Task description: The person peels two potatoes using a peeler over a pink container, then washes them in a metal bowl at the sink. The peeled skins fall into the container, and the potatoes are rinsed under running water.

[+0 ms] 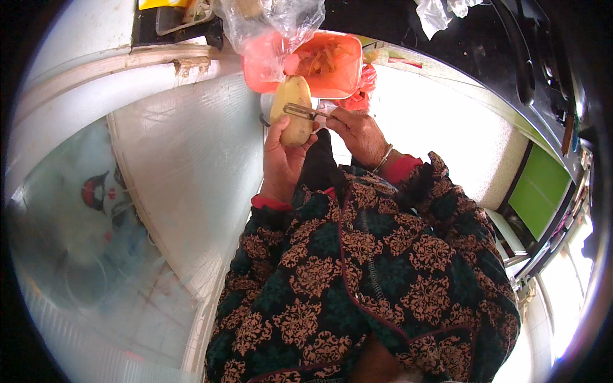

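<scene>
A partly peeled potato (293,131) rests in my left hand (283,165), which grips it from below with the thumb along its near left side. Its upper part is pale yellow and bare, while the lower end still carries brownish skin. My right hand (360,136) holds a metal vegetable peeler (300,112) by its handle, with the blade end lying across the middle of the potato. Just beyond the potato stands a red plastic bin (352,86) lined partly with a clear plastic bag (275,28). Peelings (325,60) lie inside the bin.
A red plastic bag (366,88) hangs beside the bin. To the left is a frosted glass panel (187,143). A black counter (383,24) runs along the top right, with crumpled white tissue (433,16) on it. A clear plastic container (184,19) sits at the top left.
</scene>
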A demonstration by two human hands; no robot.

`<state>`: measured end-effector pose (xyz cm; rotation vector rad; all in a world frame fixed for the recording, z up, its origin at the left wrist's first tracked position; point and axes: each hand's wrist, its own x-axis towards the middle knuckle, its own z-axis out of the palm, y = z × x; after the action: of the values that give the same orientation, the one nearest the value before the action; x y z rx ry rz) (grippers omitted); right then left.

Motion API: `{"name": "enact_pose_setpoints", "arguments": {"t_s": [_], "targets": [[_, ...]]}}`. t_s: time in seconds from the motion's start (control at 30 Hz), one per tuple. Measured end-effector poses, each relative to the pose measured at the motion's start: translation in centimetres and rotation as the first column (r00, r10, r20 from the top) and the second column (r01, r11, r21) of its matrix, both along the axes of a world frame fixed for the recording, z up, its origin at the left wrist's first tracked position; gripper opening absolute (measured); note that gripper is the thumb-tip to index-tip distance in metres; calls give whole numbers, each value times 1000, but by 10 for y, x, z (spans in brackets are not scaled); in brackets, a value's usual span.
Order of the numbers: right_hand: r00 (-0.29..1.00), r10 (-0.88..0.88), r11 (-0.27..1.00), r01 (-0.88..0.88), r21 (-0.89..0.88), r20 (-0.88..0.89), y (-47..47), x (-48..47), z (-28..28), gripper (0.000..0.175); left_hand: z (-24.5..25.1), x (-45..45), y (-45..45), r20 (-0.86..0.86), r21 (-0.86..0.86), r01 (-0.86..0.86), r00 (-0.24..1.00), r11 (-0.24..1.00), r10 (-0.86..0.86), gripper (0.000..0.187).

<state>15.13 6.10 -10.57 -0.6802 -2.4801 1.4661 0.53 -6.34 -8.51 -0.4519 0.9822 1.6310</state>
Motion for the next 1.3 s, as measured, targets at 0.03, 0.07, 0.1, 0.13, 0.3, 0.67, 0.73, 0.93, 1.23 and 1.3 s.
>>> {"name": "enact_pose_setpoints", "arguments": {"t_s": [0.03,0.07,0.1,0.13,0.3,0.67,0.73,0.93,1.23,1.3], "targets": [[1000,-15,1000,15,12,17,2,-1,-6,15,-1,-1,-2,21,20,-3,1000,1000,2,46],[1000,-16,999,15,47,14,7,-3,-13,15,-2,-2,-4,-7,5,16,1000,1000,-16,46],[1000,0,997,-1,75,8,14,-7,-23,15,-4,-3,-7,-27,-2,42,999,999,-42,47],[998,37,960,-20,280,-56,22,-12,-36,15,-5,-4,-9,-52,0,57,997,998,-57,47],[956,72,899,-186,397,283,57,-18,-81,20,-9,-5,-16,27,-28,103,994,994,-102,49],[995,78,991,-83,101,57,13,-3,-30,17,-25,-10,-4,274,71,-22,962,997,2,52],[994,99,950,-110,292,53,31,-14,-53,21,-26,-11,-7,276,152,-22,961,988,-21,53],[952,63,939,-159,306,300,67,-8,-94,22,-12,-11,-21,144,120,156,974,980,-173,54],[988,-136,981,144,-126,70,39,2,-19,21,-8,-19,-11,-170,-2,293,942,956,-289,51],[996,-85,988,86,-127,14,36,2,-24,19,-7,-17,-10,-177,-30,279,944,960,-279,52]]}}
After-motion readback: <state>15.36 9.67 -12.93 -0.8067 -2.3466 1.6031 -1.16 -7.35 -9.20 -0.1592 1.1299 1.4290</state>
